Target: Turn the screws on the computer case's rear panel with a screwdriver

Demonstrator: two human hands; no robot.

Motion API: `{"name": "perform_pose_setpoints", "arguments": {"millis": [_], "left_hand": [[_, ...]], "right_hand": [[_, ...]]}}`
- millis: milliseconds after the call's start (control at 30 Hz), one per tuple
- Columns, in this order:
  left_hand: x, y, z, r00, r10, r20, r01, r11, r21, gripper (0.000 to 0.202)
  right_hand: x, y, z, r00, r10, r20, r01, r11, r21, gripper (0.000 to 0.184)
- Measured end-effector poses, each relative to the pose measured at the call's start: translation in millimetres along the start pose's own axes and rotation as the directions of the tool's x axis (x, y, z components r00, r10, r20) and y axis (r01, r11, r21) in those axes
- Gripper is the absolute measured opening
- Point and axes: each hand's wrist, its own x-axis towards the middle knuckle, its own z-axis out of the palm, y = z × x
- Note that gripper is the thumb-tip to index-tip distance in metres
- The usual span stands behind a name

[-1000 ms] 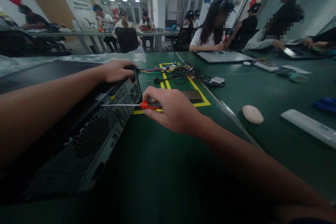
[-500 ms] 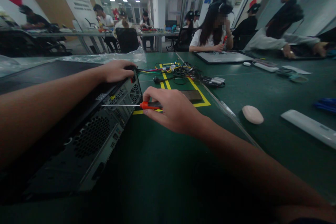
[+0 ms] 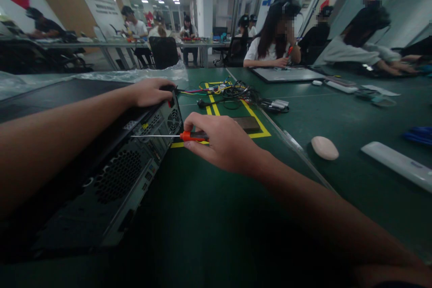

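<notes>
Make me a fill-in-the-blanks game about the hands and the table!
The right hand holds a ____ with a thin metal shaft.
The ____ hand rests on the black computer case.
The tape on the table is ____.
The table's colour is ____.

Missing words: screwdriver, left, yellow, green.

The case point(image 3: 116, 175) is lying flat on the green surface point(image 3: 209, 198); its black cover is facing up, and its metal rear panel, with honeycomb vent, round grille and ports, is facing right. The orange-and-black screwdriver point(image 3: 186, 136) is lying nearly level, its slim shaft pointing left at the panel.
</notes>
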Motion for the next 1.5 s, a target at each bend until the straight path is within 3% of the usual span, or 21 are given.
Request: {"name": "perform_pose_setpoints", "arguments": {"millis": [700,1067,1500], "left_hand": [[-3.1,6.0,-2.0,1.000,-0.009,0.000,0.009,1.000,-0.009,0.076],[-2.7,4.5,-0.9,1.000,-0.003,-0.009,0.003,1.000,0.009,0.078],[-1.6,1.8,-0.2,1.000,0.010,-0.011,-0.011,1.000,-0.020,0.075]], "right_hand": [[0.8,-0.8,-1.4,1.000,0.002,-0.022,-0.003,1.000,-0.026,0.020],[1.6,-4.4,-2.5,0.999,0.045,0.021,-0.044,0.999,-0.032,0.032],[-0.2,-2.8,-1.6,1.000,0.005,0.022,-0.004,1.000,-0.019,0.016]]}}
